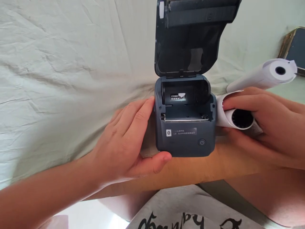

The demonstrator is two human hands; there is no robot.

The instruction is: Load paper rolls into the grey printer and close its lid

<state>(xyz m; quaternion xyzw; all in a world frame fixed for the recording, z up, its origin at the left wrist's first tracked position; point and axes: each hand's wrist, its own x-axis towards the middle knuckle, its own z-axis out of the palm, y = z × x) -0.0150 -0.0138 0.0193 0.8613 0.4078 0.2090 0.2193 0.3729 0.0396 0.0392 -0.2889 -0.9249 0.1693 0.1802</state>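
Against left fingers [141,111], spread from thumb [159,161]: open printer [183,141]; right fingers [252,101] clamp paper roll [228,117], apparently touching printer.

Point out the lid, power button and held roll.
Lid [187,43]: head view, on its dark inner face.
Power button [202,142]: head view, middle of its face.
Held roll [228,118]: head view, white paper at its end.

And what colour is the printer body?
Dark blue-grey; the printer body shows in the head view, the only one.
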